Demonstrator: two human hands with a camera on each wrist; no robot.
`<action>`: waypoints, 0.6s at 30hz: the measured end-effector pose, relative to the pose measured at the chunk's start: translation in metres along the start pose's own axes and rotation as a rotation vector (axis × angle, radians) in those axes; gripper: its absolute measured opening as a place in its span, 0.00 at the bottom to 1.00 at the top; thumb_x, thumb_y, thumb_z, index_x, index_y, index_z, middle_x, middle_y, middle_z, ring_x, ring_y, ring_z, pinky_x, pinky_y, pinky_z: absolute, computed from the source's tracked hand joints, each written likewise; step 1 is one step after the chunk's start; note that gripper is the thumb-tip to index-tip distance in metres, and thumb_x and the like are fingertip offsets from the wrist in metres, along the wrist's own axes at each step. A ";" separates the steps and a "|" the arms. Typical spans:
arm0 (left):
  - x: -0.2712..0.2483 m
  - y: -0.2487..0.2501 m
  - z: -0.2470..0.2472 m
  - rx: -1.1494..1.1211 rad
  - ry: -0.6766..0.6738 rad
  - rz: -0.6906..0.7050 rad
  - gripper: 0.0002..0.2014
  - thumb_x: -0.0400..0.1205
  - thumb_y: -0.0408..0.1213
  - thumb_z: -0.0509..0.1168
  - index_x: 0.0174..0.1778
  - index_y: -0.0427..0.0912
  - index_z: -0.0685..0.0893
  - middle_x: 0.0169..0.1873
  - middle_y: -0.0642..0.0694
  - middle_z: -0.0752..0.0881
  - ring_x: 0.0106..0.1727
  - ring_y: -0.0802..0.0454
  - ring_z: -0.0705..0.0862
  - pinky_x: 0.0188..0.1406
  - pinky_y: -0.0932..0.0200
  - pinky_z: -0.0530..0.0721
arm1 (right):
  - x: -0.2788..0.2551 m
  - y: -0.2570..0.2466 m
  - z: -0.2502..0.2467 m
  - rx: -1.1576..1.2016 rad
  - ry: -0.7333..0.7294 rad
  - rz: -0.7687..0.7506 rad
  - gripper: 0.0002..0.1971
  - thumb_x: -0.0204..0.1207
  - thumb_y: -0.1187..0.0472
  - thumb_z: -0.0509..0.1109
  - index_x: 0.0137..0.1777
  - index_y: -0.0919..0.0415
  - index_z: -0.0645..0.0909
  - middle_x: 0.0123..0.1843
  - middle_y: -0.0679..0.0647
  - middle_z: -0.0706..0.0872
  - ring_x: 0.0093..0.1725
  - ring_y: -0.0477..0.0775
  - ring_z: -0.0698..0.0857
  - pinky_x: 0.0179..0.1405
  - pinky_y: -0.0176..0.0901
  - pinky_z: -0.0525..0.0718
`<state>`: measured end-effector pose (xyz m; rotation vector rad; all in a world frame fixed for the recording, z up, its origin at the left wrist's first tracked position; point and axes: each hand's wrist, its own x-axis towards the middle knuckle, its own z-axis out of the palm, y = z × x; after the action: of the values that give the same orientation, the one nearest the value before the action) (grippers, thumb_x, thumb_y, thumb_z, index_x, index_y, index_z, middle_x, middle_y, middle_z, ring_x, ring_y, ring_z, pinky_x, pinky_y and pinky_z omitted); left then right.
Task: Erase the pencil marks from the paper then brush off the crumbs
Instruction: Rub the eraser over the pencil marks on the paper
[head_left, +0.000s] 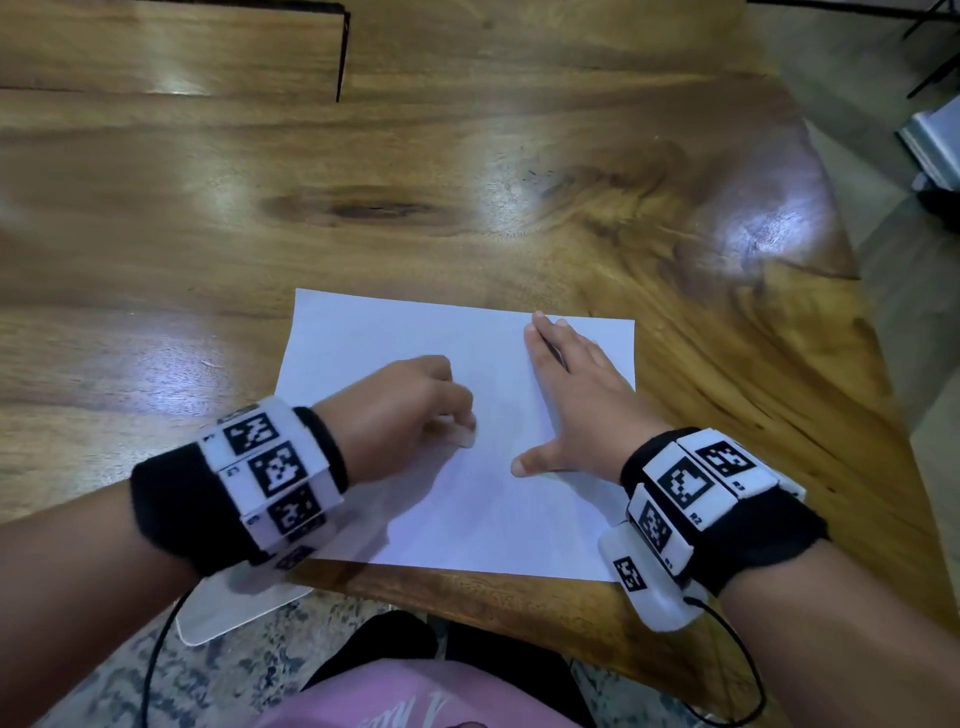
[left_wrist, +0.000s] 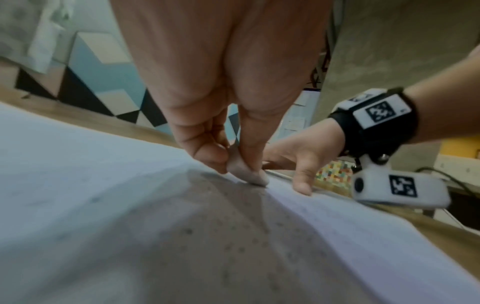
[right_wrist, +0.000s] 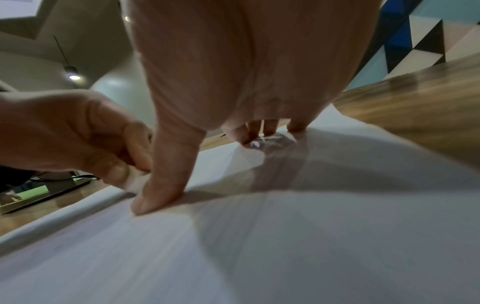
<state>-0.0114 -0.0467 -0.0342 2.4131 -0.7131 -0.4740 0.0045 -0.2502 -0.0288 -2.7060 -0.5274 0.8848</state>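
Observation:
A white sheet of paper (head_left: 415, 338) lies near the front edge of the wooden table (head_left: 363, 171). My left hand (head_left: 410, 410) pinches a small white eraser (head_left: 464, 434) and presses its tip on the sheet near the middle. The left wrist view shows the eraser (left_wrist: 246, 173) between thumb and fingers, touching the paper (left_wrist: 103, 185), with small dark crumbs scattered in the shadow below it. My right hand (head_left: 566, 384) lies flat on the sheet's right part, fingers straight and thumb spread. In the right wrist view the right thumb (right_wrist: 161, 185) presses the paper (right_wrist: 285, 246) beside the eraser (right_wrist: 135, 181).
The table's right edge curves away toward the floor (head_left: 883, 130). A clear plastic sheet (head_left: 228, 608) hangs over the front edge beneath my left wrist. A dark seam (head_left: 340, 52) runs across the tabletop at the back left.

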 end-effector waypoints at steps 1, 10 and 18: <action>0.001 0.004 0.001 -0.003 -0.007 -0.005 0.03 0.75 0.37 0.67 0.39 0.46 0.86 0.36 0.48 0.78 0.37 0.48 0.81 0.40 0.57 0.79 | 0.000 0.000 0.001 -0.004 0.000 -0.001 0.65 0.63 0.40 0.78 0.82 0.56 0.30 0.83 0.44 0.28 0.81 0.44 0.30 0.79 0.38 0.35; 0.000 0.020 0.010 -0.050 -0.097 0.001 0.06 0.76 0.41 0.65 0.42 0.47 0.87 0.35 0.53 0.73 0.37 0.52 0.79 0.39 0.64 0.72 | 0.002 0.001 0.002 -0.023 0.013 -0.014 0.65 0.62 0.39 0.78 0.82 0.57 0.31 0.83 0.46 0.29 0.82 0.46 0.31 0.81 0.41 0.37; -0.024 0.032 0.032 -0.067 -0.170 0.071 0.08 0.78 0.43 0.59 0.41 0.49 0.84 0.36 0.52 0.73 0.32 0.51 0.77 0.34 0.65 0.70 | 0.001 0.002 0.002 -0.012 0.024 -0.023 0.65 0.62 0.39 0.78 0.82 0.57 0.32 0.83 0.46 0.29 0.82 0.46 0.31 0.81 0.40 0.36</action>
<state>-0.0581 -0.0683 -0.0347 2.2961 -0.8400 -0.6694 0.0048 -0.2510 -0.0318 -2.7118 -0.5597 0.8455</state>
